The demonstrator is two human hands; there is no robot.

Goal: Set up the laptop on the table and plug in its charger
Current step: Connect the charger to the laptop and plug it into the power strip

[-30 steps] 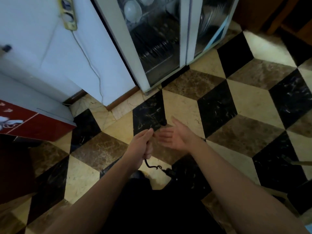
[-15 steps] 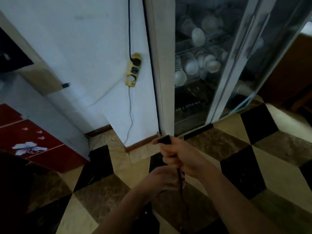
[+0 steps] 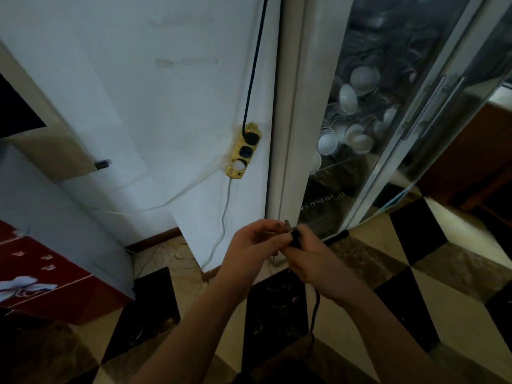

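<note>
**Charger plug held below the wall strip**

Where the red cabinet (image 3: 41,275) with its white flower print fills the lower left, a floor (image 3: 457,278) of black, cream and brown marble diamonds runs out from it across the whole bottom of the view. Above the cabinet rises a white wall (image 3: 124,79). A yellow power strip (image 3: 243,151) is fixed upright on it, a black cord (image 3: 255,56) plugged into its top socket, a pale cable hanging from its lower end. Low and centre, the left hand (image 3: 249,250) curls its fingers at the prongs of the charger plug (image 3: 294,237), while the right hand (image 3: 315,261) grips the plug's black body, its cable (image 3: 315,306) trailing down. Both hands are well below the strip. Rightward stands a glass-doored cabinet (image 3: 388,134) stacked with white bowls (image 3: 357,87).
</note>
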